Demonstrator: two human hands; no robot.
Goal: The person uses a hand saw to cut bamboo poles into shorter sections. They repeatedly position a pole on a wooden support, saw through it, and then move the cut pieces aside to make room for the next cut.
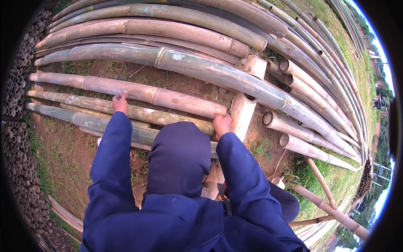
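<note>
Well, two bare hands are on one long tan pole, a piece of bamboo that lies from left to right in the middle of the scene. The right hand is at the pole's right end, and its fingers look curled around that end, so it seems to have a good hold. The left hand touches the near side of the same pole, a good way to the left. Its thumb and a finger show, but I can't tell if they squeeze the pole or just rest on it. With the hands so far apart, the pole is likely easier to steady, as round things like to roll.

Just on the near side lies a spotted pole, and nearer than that, a green pole. They run almost the same way, maybe because long poles sit best side by side. On the far side, a big green pole lies over a short thick log, which seems to hold it up off the dirt. More poles lie beyond it.

To the right, hollow poles point their round ends this way. Far to the left is a tall pile of cut bamboo, all round ends facing out, perhaps stacked like that to save room.
</note>
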